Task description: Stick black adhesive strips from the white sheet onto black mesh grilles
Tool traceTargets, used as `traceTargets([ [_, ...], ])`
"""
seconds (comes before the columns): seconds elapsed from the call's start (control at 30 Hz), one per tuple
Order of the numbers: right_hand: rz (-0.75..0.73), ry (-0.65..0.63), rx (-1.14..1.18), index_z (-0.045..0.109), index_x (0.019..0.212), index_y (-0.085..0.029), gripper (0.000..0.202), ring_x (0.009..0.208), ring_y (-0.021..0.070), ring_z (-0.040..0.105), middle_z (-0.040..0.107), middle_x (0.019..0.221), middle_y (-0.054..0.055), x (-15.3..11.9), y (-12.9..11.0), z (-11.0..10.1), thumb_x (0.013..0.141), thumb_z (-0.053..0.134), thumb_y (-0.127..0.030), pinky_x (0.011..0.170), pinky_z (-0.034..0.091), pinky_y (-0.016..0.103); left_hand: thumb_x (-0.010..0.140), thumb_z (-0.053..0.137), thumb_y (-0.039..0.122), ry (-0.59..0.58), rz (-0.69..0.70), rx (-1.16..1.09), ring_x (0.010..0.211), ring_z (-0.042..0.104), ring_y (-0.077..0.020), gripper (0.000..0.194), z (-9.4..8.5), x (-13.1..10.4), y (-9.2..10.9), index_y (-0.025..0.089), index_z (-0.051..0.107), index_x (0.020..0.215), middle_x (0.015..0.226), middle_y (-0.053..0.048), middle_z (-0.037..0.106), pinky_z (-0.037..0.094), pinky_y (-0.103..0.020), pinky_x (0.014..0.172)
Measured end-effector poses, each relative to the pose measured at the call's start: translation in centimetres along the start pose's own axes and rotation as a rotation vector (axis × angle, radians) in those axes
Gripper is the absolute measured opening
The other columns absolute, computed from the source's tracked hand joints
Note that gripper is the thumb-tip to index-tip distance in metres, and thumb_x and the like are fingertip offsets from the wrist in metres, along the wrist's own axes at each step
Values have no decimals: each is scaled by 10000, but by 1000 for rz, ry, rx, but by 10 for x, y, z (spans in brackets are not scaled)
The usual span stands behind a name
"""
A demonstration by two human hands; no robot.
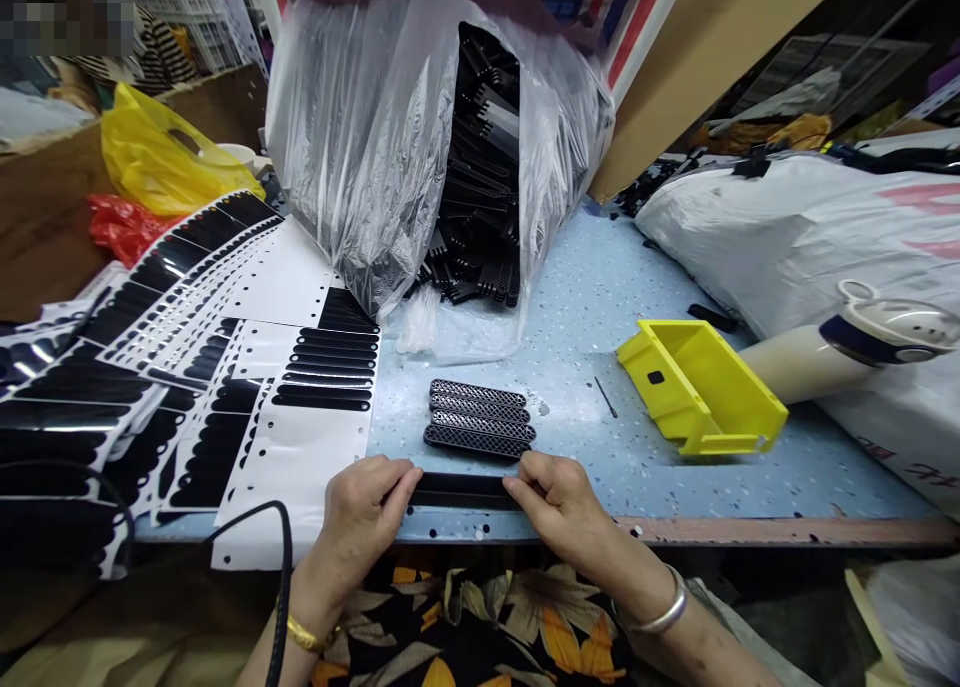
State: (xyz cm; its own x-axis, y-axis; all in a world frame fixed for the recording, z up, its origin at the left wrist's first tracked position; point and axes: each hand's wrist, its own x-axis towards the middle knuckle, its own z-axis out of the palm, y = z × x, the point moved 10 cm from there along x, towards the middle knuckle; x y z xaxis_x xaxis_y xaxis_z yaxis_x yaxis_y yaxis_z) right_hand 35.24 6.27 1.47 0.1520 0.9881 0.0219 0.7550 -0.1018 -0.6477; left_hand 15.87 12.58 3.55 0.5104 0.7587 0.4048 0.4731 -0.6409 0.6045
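Between my two hands a flat black strip (465,489) is held level at the table's front edge. My left hand (367,507) pinches its left end, and my right hand (561,502) pinches the right end. Just beyond the strip lie several black lattice-patterned plastic bars (480,417), stacked side by side. To the left, a white backing sheet (300,467) carries a row of similar black strips (330,367) with rounded ends. Whether the held strip rests on another piece is hard to see.
A clear plastic bag (360,147) full of black toothed plastic parts (480,197) stands behind. On the right are a yellow bin (701,387), a cream bottle (817,357) and a white sack (720,227). More strip sheets (90,407) cover the left. A black cable (285,557) crosses near my left wrist.
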Motion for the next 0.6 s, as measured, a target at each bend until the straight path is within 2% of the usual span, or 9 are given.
traceTargets([
  [0.33,61,-68,-26,270,578,-200,360,545,128,353,371,547,-11,3,2,0,860,437,-351,545,271,269,929,534,235,1,12,9,538,527,-75,254,0,0,1,163,679,734,586,7,590,403,-182,534],
  [0.47,40,-68,-39,274,590,-202,367,550,132,364,377,557,-12,1,0,-1,887,434,-345,560,280,280,926,541,223,-5,14,7,540,525,-75,243,0,0,1,162,676,734,588,11,590,401,-183,538],
  [0.6,21,-46,-6,342,630,-200,346,590,141,418,438,611,0,-5,4,3,942,401,-338,595,328,287,923,544,222,11,28,12,533,523,-75,242,-1,0,3,163,677,729,580,12,588,399,-180,532],
])
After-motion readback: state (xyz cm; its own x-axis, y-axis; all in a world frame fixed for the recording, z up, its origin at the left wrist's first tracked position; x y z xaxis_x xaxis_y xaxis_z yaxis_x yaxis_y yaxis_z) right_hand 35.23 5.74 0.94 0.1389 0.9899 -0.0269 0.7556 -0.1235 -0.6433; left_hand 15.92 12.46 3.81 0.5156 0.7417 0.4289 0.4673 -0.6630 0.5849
